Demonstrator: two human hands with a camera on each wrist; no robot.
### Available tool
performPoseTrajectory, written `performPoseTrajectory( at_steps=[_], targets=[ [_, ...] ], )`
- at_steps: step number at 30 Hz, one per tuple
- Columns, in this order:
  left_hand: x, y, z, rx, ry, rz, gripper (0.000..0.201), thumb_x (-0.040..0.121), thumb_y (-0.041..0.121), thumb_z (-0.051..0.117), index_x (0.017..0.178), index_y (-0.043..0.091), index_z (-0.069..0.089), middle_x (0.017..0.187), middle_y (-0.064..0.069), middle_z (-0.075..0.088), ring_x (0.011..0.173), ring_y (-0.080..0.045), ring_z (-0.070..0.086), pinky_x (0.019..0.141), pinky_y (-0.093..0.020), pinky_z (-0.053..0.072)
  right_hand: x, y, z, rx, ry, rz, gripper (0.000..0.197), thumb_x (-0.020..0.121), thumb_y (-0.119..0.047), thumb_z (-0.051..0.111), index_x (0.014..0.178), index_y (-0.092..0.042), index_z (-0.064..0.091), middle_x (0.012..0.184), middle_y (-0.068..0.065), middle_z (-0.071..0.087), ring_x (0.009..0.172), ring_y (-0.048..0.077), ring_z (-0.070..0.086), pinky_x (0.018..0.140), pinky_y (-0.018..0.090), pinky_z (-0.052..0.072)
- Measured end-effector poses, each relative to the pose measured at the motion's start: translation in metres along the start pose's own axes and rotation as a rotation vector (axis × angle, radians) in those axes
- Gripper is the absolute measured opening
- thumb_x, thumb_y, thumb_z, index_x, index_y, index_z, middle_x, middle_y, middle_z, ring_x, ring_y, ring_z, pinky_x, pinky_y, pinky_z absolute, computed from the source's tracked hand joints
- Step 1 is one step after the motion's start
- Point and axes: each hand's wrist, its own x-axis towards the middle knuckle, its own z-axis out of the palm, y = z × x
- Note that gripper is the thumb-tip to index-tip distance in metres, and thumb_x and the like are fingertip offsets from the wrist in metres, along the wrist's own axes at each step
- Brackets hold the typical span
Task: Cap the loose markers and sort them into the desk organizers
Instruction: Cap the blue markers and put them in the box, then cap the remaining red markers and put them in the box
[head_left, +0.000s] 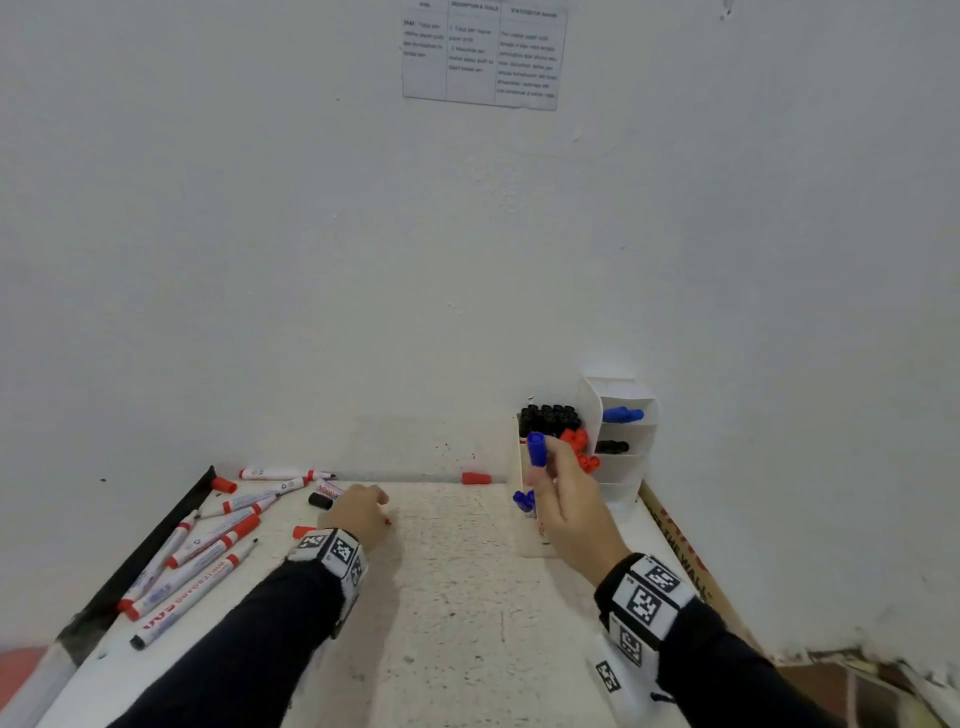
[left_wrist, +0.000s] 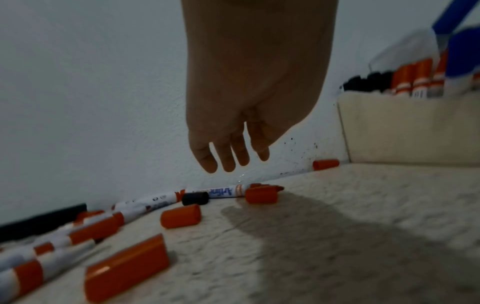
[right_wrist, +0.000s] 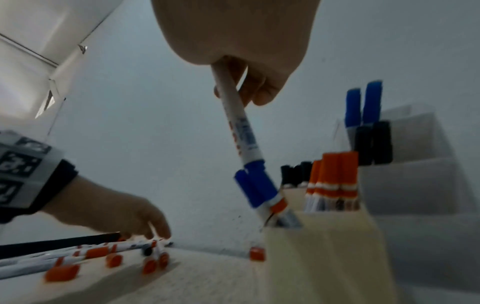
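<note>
Head view: the right hand (head_left: 563, 499) grips a blue marker (head_left: 536, 450) upright over the organizer (head_left: 621, 467), probably to drop it among the sorted ones. The left hand (head_left: 358, 512) hovers by the loose markers (head_left: 208, 545) on the surface (head_left: 457, 597), likely after the next.

Left wrist: its fingers (left_wrist: 226, 156) hang relaxed, holding nothing, above red caps (left_wrist: 181, 216).

Right wrist: fingers (right_wrist: 257, 90) pinch the marker's barrel, its end pointed into the front compartment (right_wrist: 311, 236).
</note>
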Motion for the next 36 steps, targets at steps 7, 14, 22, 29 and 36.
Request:
performPoseTrajectory(
  at_steps=[7, 14, 22, 29, 36],
  targets=[
    [0.019, -0.011, -0.002, 0.496, -0.087, 0.103, 0.047, 0.095, 0.034, 0.042, 0.141, 0.026, 0.033, 0.148, 0.002, 0.031, 0.138, -0.022, 0.028, 0.113, -0.045, 0.021, 0.005, 0.031, -0.020, -0.092, 0.164, 0.075, 0.016, 0.096, -0.020, 0.044, 0.111, -0.021, 0.046, 0.083, -0.012, 0.052, 0.073, 0.002, 0.053, 0.069, 0.013, 0.044],
    [0.035, -0.005, -0.009, 0.438, -0.196, 0.155, 0.029, 0.092, 0.018, 0.052, 0.118, 0.010, 0.061, 0.126, -0.005, 0.058, 0.114, -0.019, 0.057, 0.098, -0.022, 0.038, -0.005, 0.059, -0.004, -0.161, -0.164, 0.252, 0.036, 0.088, -0.005, 0.047, 0.120, -0.021, 0.043, 0.103, -0.002, 0.055, 0.088, 0.005, 0.053, 0.081, 0.017, 0.045],
    [0.041, -0.010, -0.009, 0.334, -0.039, 0.248, 0.021, 0.087, 0.012, 0.059, 0.108, 0.018, 0.056, 0.115, 0.001, 0.058, 0.100, -0.016, 0.059, 0.088, -0.023, 0.048, -0.002, 0.057, 0.008, -0.167, -0.126, 0.223, 0.053, 0.077, -0.002, 0.053, 0.127, -0.017, 0.043, 0.121, -0.012, 0.036, 0.115, 0.001, 0.037, 0.104, 0.018, 0.035],
    [0.030, 0.006, -0.022, -0.334, 0.534, 0.381, 0.026, 0.095, 0.005, 0.045, 0.117, 0.004, 0.057, 0.112, -0.011, 0.058, 0.096, -0.025, 0.057, 0.085, -0.026, 0.041, 0.036, -0.018, 0.052, -0.050, 0.257, -0.200, 0.016, 0.077, -0.009, 0.043, 0.082, -0.007, 0.058, 0.093, -0.002, 0.051, 0.086, -0.004, 0.043, 0.078, 0.002, 0.035],
    [0.002, -0.006, -0.042, -0.583, 0.485, 0.110, 0.030, 0.096, 0.011, 0.038, 0.121, 0.004, 0.054, 0.108, -0.014, 0.061, 0.101, -0.028, 0.055, 0.084, -0.031, 0.039, 0.073, 0.000, 0.125, -0.156, -0.412, 0.475, 0.038, 0.089, -0.014, 0.048, 0.126, -0.008, 0.049, 0.132, 0.010, 0.044, 0.119, 0.022, 0.046, 0.102, 0.027, 0.034]
  ],
)
